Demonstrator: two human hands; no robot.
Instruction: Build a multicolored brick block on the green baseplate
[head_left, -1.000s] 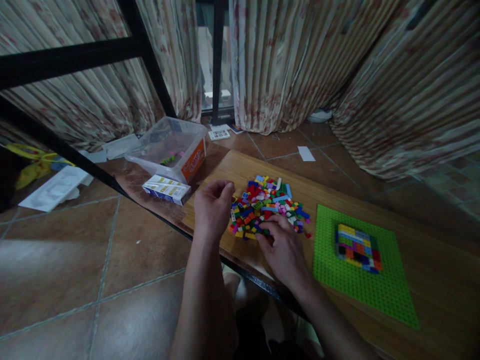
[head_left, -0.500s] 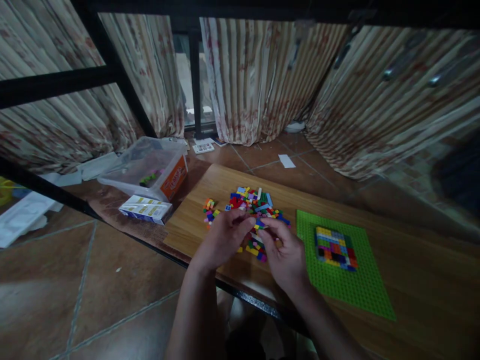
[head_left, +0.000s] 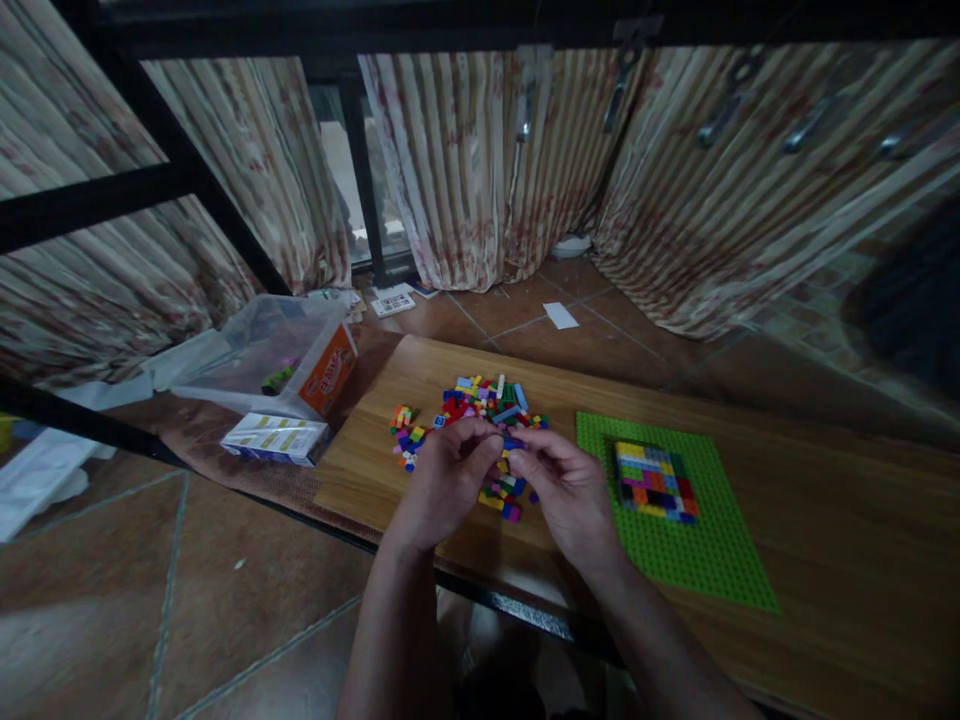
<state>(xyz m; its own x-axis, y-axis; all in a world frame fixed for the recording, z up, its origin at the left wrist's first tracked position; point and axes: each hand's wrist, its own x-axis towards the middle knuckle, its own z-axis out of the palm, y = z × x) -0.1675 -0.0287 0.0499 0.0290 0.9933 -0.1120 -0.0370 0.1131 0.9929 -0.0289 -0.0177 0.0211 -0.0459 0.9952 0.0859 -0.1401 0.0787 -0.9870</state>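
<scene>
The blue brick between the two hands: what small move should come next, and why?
Perhaps let the right hand take the blue brick alone: the left hand seems to pinch it too, and the green baseplate lies nearer the right hand.

Loose bricks (head_left: pixel 480 404) lie left of the baseplate (head_left: pixel 720 550) on the tabletop (head_left: pixel 832 510)

Our left hand (head_left: pixel 442 480) and right hand (head_left: pixel 571 487), apart a second ago, now together over the pile (head_left: pixel 487 405), blue brick (head_left: pixel 513 443) now pinched between them.
</scene>
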